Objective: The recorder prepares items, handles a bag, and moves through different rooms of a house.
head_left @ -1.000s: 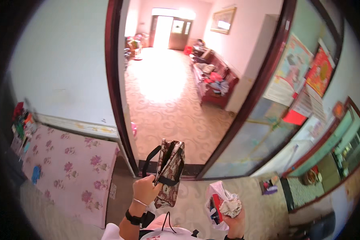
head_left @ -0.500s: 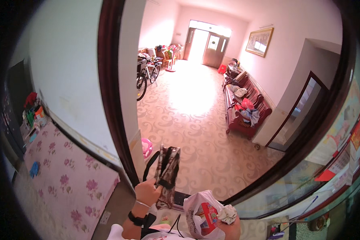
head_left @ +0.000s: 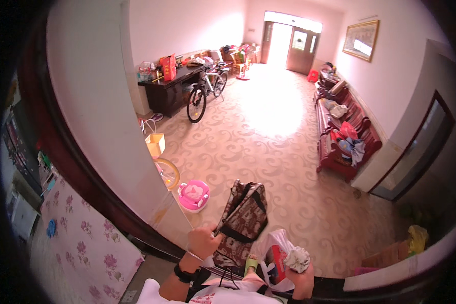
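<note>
My left hand [head_left: 204, 242] is closed on the edge of a brown patterned bag [head_left: 243, 223] with black straps, which hangs in front of me. A dark watch band and a pale bracelet circle that wrist. My right hand [head_left: 302, 279] is closed round a crumpled off-white cloth or paper [head_left: 298, 259]. Just beside it hangs a white plastic bag [head_left: 273, 241] with a red packet [head_left: 277, 263] inside; the fingers' grip on it is partly hidden. Below the brown bag, a foot in a green slipper [head_left: 252, 263] shows.
A doorway frame surrounds me. Beyond it, a pink child's potty seat [head_left: 194, 195] stands left, with a bicycle [head_left: 206, 91] by a dark desk [head_left: 169, 93]. A wooden bench [head_left: 347, 129] lines the right wall. A yellow plastic bag [head_left: 417, 239] sits at lower right; a flowered cloth [head_left: 88, 240] lies lower left.
I have moved forward into the doorway, so more of the room's left side shows. The brown bag now shows more of its broad side. Both hands keep their hold.
</note>
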`<action>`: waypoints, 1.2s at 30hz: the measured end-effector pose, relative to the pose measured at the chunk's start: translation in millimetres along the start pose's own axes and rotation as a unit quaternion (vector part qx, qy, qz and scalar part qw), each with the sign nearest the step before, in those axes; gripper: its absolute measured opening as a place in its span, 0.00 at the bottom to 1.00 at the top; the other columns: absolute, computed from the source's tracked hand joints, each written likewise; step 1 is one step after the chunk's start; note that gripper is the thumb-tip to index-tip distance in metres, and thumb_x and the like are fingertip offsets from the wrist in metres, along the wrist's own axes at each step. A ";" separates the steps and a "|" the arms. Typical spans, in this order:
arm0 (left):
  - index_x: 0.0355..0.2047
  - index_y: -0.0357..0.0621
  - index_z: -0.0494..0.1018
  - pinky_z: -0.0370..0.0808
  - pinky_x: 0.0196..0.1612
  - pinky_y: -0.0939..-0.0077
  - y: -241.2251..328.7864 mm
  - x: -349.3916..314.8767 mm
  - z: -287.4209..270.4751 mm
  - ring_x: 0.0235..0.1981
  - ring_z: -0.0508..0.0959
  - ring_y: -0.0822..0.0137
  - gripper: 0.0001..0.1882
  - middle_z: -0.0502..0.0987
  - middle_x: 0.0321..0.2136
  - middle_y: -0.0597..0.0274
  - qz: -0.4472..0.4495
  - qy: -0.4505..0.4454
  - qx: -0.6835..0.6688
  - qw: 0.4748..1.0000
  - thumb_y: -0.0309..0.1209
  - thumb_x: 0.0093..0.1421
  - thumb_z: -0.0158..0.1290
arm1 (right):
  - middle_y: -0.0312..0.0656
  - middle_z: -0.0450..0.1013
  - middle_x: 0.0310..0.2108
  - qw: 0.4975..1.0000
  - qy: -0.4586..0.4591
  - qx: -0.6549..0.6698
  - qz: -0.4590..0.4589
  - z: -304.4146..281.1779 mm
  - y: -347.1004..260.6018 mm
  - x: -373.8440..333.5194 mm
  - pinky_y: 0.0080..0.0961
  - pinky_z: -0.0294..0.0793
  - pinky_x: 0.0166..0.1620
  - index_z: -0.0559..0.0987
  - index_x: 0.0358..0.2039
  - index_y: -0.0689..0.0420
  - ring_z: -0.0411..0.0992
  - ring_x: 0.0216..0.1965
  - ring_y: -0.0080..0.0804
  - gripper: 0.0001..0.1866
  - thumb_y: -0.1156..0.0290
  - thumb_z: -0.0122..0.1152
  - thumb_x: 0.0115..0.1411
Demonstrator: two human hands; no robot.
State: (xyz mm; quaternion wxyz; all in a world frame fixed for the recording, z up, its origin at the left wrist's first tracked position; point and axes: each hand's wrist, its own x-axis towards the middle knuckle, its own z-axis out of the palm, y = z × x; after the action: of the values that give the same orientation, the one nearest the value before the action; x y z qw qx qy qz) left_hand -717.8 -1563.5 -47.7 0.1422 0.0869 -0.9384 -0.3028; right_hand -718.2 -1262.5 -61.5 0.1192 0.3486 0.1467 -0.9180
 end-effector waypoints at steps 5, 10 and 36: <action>0.19 0.44 0.70 0.69 0.23 0.58 12.0 56.9 23.6 0.21 0.74 0.50 0.14 0.72 0.15 0.52 -0.076 0.045 0.054 0.995 0.42 0.45 0.56 | 0.37 0.75 0.31 0.994 -0.036 0.040 0.097 47.2 -63.8 91.7 0.35 0.74 0.42 0.75 0.31 0.52 0.74 0.35 0.32 0.11 0.65 0.43 0.57; 0.18 0.43 0.69 0.67 0.23 0.57 32.2 100.2 43.1 0.20 0.73 0.49 0.15 0.71 0.15 0.51 -0.121 0.122 0.023 0.985 0.42 0.45 0.56 | 0.40 0.74 0.33 0.992 -0.047 -0.040 0.111 107.3 -92.6 179.9 0.35 0.74 0.43 0.74 0.33 0.55 0.73 0.36 0.35 0.12 0.63 0.46 0.58; 0.23 0.46 0.73 0.69 0.26 0.61 -48.5 511.3 108.6 0.24 0.74 0.50 0.14 0.73 0.18 0.52 -0.105 0.128 -0.047 0.985 0.44 0.47 0.54 | 0.37 0.74 0.28 0.950 -0.100 0.035 0.295 395.9 -64.6 462.9 0.29 0.75 0.34 0.74 0.30 0.55 0.73 0.30 0.31 0.09 0.67 0.46 0.56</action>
State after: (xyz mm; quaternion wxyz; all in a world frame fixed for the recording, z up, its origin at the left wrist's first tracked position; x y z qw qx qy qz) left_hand -1231.7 -1670.8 -51.1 0.2321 0.2162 -0.8829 -0.3461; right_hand -1315.7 -1396.0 -79.2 0.3863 0.2864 -0.0075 -0.8768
